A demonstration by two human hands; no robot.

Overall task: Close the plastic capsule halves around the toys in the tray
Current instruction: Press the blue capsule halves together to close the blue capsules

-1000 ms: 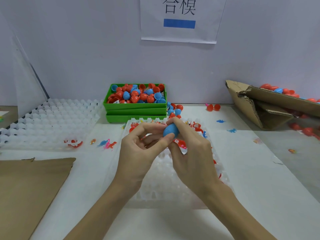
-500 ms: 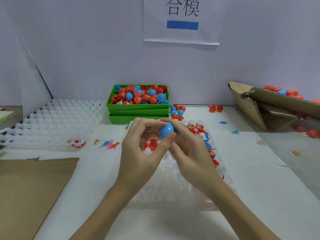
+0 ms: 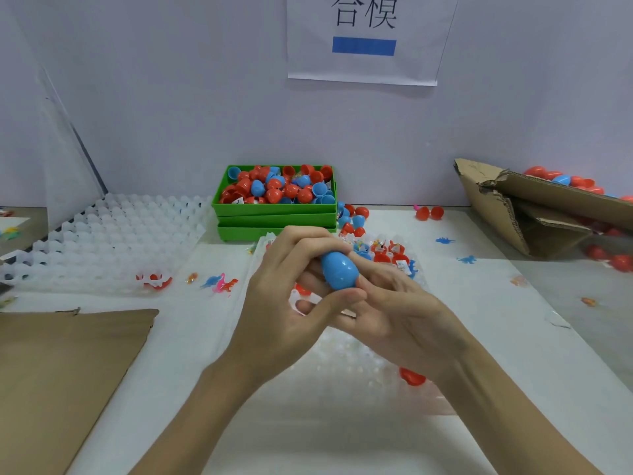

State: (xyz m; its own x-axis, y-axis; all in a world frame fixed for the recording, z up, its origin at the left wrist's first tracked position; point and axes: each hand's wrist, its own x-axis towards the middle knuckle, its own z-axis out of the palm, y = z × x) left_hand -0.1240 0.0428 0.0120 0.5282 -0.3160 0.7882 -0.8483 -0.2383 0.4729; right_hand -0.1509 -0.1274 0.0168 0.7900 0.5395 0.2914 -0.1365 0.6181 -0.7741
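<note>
The blue capsule sits pinched between both hands above the tray, its long axis running from 11 to 5 o'clock. The left hand curls round it from 9 o'clock, the right hand from 4 o'clock; squeezing along that axis should seat the halves.

The light is bright and even, and seems to come from above. Soft, pale shadows lie on the table under the arms. The clear tray below the hands looks blurry and shiny. The wide lens bends straight lines near the left and right edges. Far things look a little soft.
</note>
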